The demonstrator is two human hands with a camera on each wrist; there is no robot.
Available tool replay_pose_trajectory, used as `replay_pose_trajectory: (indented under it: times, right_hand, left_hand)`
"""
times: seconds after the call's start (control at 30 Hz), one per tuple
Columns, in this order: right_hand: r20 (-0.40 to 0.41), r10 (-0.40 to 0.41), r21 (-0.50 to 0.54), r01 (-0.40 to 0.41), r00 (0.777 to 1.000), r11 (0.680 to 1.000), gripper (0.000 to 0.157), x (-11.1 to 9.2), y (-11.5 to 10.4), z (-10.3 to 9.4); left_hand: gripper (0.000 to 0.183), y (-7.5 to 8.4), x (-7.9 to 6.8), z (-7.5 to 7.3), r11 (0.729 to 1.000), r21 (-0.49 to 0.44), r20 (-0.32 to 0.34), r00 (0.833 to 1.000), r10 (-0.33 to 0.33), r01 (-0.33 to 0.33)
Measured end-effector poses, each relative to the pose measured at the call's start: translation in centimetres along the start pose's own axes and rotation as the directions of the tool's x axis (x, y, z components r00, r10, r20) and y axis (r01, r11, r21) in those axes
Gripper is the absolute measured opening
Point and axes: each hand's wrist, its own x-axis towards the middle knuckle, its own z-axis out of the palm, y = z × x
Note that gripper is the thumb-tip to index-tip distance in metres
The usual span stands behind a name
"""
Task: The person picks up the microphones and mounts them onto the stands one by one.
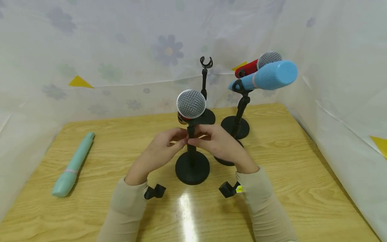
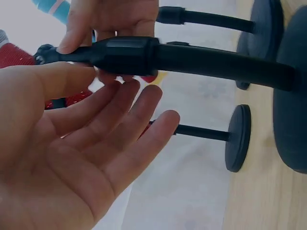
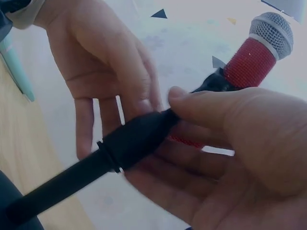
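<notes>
A black microphone stand [image 1: 192, 151] stands at the table's middle, bearing a red glittery microphone [image 3: 249, 62] with a silver mesh head that points toward me in the head view. My right hand [image 1: 219, 141] holds the stand's neck, thumb on one side and fingers behind it. From the other side my left hand [image 1: 160, 148] touches the same neck with its fingertips, its fingers loosely extended in the left wrist view [image 2: 120, 129]. The hands partly cover the stand's upper joint.
A teal microphone [image 1: 74, 164] lies at the table's left. Behind and right, a blue microphone [image 1: 269, 75] and another red microphone [image 1: 248, 68] sit on stands. A stand with a bare clip [image 1: 206, 64] rises at the back. Floral sheeting [image 1: 121, 50] surrounds the wooden table [image 1: 302, 151].
</notes>
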Motion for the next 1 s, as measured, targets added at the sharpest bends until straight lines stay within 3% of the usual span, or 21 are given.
replay_pose_trajectory:
  times: [0.17, 0.3, 0.47, 0.63, 0.87, 1.0]
  right_hand:
    - [0.17, 0.124, -0.148, -0.099, 0.978, 0.984, 0.027, -0.2, 0.9, -0.4]
    - [0.251, 0.14, -0.231, -0.081, 0.958, 0.969, 0.027, -0.4, 2.3, -0.1]
    - [0.263, 0.103, -0.231, -0.041, 0.959, 0.972, 0.024, -0.6, 4.6, 1.1]
    - [0.22, 0.105, -0.195, -0.061, 0.97, 0.979, 0.026, -0.7, 6.3, 2.0]
    - [0.236, 0.04, -0.097, -0.017, 0.971, 0.995, 0.017, -0.6, 7.3, 2.5]
    - [0.228, 0.031, -0.105, -0.007, 0.973, 0.994, 0.016, -0.5, 7.5, 2.6]
  left_hand:
    - [0.029, 0.0, 0.1, 0.3, 1.0, 0.005, 0.026, 0.999, 0.023, -0.023]
    - [0.027, -0.2, 0.4, 0.9, 0.994, -0.067, 0.051, 0.995, 0.087, -0.084]
    - [0.023, -0.2, 1.2, 2.0, 0.993, -0.067, 0.061, 0.993, 0.106, -0.101]
    - [0.017, -0.5, 1.5, 2.2, 0.992, -0.039, 0.071, 0.99, 0.122, -0.119]
    - [0.021, -0.8, 1.2, 1.9, 0.988, -0.05, 0.112, 0.983, 0.149, -0.144]
    - [0.021, -0.9, 1.2, 1.9, 0.988, -0.042, 0.111, 0.982, 0.154, -0.151]
